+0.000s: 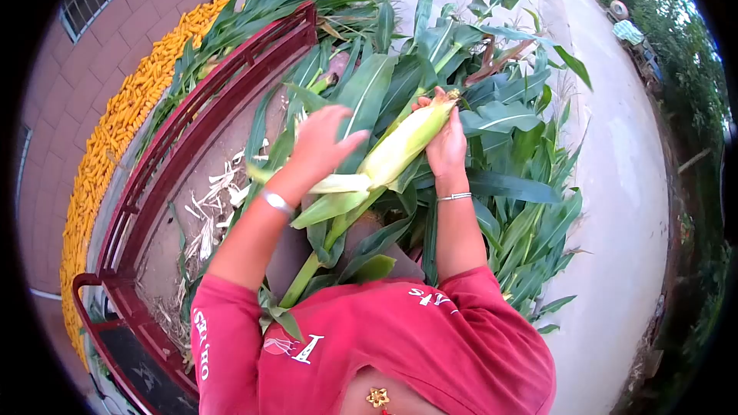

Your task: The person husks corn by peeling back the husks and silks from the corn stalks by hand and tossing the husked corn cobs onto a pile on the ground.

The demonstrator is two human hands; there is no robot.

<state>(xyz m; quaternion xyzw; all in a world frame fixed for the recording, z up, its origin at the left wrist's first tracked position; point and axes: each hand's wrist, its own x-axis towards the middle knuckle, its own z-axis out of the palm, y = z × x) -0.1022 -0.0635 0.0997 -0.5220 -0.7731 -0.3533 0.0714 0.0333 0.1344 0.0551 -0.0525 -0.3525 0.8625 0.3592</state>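
An ear of corn [407,142] in pale green husk, still on its leafy stalk [301,280], slants across the middle of the view. My right hand [446,138] is closed around the ear near its upper tip, with fingers on the far side. Peeled husk leaves [332,209] hang back at the ear's lower end. My left hand [319,142] is to the left of the ear, apart from it, slightly blurred, with its thumb stretched out and nothing visible in it. Its fingers are partly hidden behind the hand.
Green corn stalks [523,154] lie heaped ahead and to the right. A dark red metal rail [223,84] curves along the left, with husk scraps [206,234] on the floor inside it. Yellow corn cobs [115,134] are piled by the brick wall [77,107]. A concrete road [615,184] runs at right.
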